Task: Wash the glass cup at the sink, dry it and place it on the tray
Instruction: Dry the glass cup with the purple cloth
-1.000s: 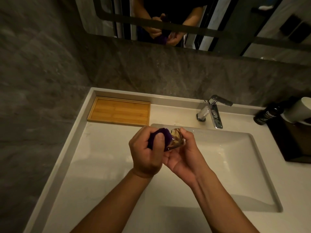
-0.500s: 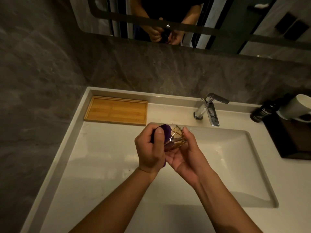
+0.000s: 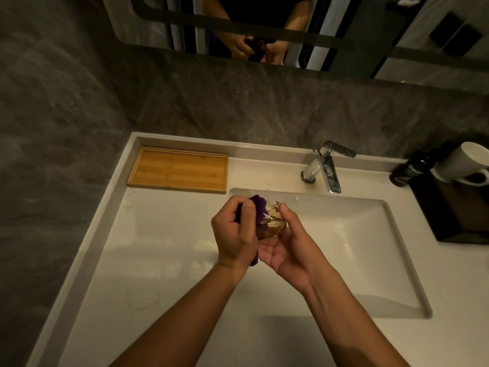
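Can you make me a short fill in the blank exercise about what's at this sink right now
1. The left hand presses a ____ cloth against the glass cup.
2. The glass cup rests in the ____ hand.
3. The wooden tray lies at the back ____ corner of the counter.
4. A white ____ lies on its side beside the dark bottle.

Missing words: purple; right; left; mug

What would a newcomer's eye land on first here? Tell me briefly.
The two hands at the centre: the left hand works a purple cloth into a glass cup that the right hand cradles, over the sink's left edge. Next, the bare wooden tray at the counter's back left, and the chrome tap behind the sink.
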Demonstrator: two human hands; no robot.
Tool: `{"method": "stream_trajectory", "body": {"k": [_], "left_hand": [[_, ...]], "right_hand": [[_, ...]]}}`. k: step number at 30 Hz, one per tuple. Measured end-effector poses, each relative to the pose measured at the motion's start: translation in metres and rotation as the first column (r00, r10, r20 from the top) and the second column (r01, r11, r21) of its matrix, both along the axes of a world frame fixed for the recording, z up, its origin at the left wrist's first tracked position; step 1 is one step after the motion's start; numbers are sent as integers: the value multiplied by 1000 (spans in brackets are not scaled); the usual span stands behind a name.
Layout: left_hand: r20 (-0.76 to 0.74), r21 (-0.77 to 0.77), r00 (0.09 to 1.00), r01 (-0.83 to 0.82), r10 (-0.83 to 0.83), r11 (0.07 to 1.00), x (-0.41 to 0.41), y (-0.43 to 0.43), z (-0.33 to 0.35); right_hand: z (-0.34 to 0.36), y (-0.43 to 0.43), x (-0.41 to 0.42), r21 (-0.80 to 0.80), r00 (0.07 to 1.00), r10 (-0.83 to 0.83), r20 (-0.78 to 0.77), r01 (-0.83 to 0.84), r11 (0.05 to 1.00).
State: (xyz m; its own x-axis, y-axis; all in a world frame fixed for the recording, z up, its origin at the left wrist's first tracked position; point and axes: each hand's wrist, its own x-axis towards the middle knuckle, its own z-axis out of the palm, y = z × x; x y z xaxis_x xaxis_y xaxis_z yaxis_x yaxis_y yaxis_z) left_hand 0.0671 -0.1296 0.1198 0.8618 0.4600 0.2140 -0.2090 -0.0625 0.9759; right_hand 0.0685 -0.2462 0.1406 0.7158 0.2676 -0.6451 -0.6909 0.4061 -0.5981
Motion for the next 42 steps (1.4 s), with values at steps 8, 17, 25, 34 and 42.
{"method": "stream_trajectory", "body": {"k": [8, 17, 25, 34, 42], "left_hand": [[-97, 122, 978, 196, -185, 973, 9, 21, 0], [63, -94, 997, -25, 31, 995, -7, 5, 1], [-41, 179, 996, 80, -74, 981, 2, 18, 0], [48, -84, 999, -11, 15, 996, -5, 7, 1], [-14, 216, 997, 78, -77, 973, 7, 17, 6]], "right_hand": [[4, -10, 5, -255, 979, 131, 156, -88, 963], [-2, 6, -7, 153, 999, -40, 1, 40, 987], [5, -9, 0, -253, 965, 130, 228, -71, 965], [-2, -5, -6, 77, 1000, 0, 0, 0, 997], [9, -9, 1, -149, 984, 71, 165, -46, 988]]}}
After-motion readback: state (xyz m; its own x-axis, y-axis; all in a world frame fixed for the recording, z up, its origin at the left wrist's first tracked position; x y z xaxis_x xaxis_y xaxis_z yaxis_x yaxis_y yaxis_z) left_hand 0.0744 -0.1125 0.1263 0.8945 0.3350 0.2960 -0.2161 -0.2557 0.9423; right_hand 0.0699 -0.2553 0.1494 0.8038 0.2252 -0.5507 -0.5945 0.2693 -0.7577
